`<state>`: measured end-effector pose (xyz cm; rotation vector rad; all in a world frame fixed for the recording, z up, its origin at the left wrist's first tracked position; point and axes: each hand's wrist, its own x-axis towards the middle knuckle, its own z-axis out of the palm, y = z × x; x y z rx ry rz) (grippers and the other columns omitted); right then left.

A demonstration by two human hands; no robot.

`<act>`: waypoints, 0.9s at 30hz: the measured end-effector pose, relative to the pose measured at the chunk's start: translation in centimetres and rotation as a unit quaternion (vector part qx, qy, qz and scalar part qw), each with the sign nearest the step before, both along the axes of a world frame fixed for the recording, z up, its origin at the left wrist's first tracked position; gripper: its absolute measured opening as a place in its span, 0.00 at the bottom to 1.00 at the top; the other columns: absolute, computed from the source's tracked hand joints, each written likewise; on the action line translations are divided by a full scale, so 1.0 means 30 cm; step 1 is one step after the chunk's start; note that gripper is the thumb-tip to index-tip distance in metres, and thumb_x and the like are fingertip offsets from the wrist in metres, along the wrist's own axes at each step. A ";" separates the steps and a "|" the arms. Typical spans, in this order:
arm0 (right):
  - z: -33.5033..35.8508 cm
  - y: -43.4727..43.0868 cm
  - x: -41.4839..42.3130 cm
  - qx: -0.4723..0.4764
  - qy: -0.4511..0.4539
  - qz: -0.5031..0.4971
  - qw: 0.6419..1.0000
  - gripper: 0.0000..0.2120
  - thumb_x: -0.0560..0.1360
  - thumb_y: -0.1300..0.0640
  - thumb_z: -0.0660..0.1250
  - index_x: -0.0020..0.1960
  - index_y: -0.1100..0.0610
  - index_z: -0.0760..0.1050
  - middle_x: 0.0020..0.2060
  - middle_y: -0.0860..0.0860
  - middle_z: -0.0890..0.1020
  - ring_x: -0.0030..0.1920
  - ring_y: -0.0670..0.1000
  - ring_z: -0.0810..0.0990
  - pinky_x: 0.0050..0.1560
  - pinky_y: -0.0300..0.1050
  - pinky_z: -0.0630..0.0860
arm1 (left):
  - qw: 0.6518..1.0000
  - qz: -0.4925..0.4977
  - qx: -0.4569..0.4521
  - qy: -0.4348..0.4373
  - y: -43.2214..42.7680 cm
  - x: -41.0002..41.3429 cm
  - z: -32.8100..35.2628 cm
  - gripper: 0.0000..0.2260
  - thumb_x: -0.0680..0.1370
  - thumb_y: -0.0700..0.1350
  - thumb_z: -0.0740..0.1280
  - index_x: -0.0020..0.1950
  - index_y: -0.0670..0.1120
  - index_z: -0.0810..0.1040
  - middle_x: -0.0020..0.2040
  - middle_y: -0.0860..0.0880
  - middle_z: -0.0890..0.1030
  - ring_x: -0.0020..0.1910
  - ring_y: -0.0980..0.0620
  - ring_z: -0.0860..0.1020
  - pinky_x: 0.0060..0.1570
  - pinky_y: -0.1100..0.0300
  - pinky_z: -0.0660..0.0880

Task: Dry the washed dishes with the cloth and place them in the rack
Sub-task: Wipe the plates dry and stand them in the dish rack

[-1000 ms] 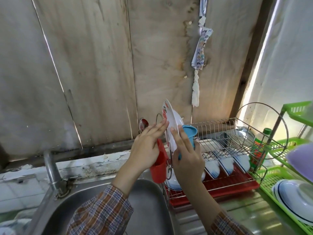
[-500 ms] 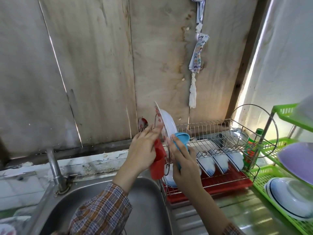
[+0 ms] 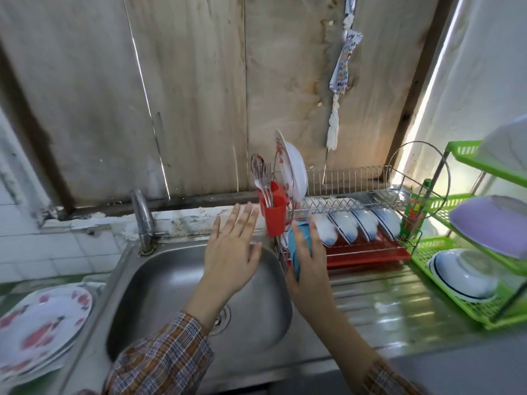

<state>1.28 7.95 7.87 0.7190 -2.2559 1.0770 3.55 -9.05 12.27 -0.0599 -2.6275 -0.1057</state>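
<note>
The flowered plate [image 3: 295, 169] stands upright on its edge at the left end of the wire rack [image 3: 350, 178], right next to the red cutlery holder [image 3: 274, 213] stuffed with forks and spoons. A row of bowls [image 3: 356, 226] leans on the lower tier. The right hand [image 3: 309, 266] is just in front of the rack, fingers wrapped round the bunched-up blue cloth [image 3: 298, 246]. The left hand [image 3: 231, 252] is wide open, fingers spread, holding nothing, hovering over the steel sink [image 3: 171, 295]. A stack of flowered plates [image 3: 42, 323] sits left of the sink, and there's a green shelf [image 3: 422, 250] with more dishes off to the right.
</note>
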 end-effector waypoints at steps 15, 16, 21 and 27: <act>-0.033 -0.237 0.465 0.097 -0.124 0.103 0.982 0.38 0.75 0.68 0.66 0.79 0.54 0.52 0.79 0.52 0.45 0.77 0.54 0.51 0.67 0.36 0.52 | 0.987 0.156 -0.028 -0.029 -0.178 0.639 -0.176 0.32 0.74 0.56 0.55 0.75 0.43 0.66 0.75 0.45 0.67 0.73 0.47 0.66 0.72 0.44 0.56; -0.041 -0.272 0.484 0.101 -0.140 0.119 0.978 0.37 0.75 0.67 0.65 0.79 0.54 0.52 0.79 0.51 0.44 0.77 0.53 0.50 0.68 0.35 0.53 | 0.985 0.166 -0.034 -0.032 -0.201 0.669 -0.183 0.32 0.74 0.56 0.55 0.75 0.43 0.66 0.74 0.45 0.67 0.73 0.46 0.66 0.71 0.45 0.53; -0.062 -0.460 0.555 0.128 -0.154 0.178 0.964 0.37 0.76 0.66 0.64 0.79 0.53 0.51 0.79 0.49 0.42 0.77 0.53 0.50 0.72 0.43 0.56 | 0.971 0.231 -0.007 -0.070 -0.369 0.778 -0.227 0.34 0.74 0.58 0.51 0.78 0.45 0.59 0.78 0.49 0.57 0.77 0.50 0.56 0.73 0.44 0.49; -0.086 -0.739 0.559 0.131 -0.149 0.242 0.950 0.37 0.74 0.69 0.65 0.78 0.51 0.55 0.79 0.50 0.46 0.76 0.53 0.53 0.70 0.43 0.60 | 0.957 0.278 0.010 -0.082 -0.613 0.818 -0.268 0.33 0.74 0.57 0.52 0.77 0.44 0.60 0.77 0.47 0.60 0.75 0.50 0.54 0.72 0.43 0.49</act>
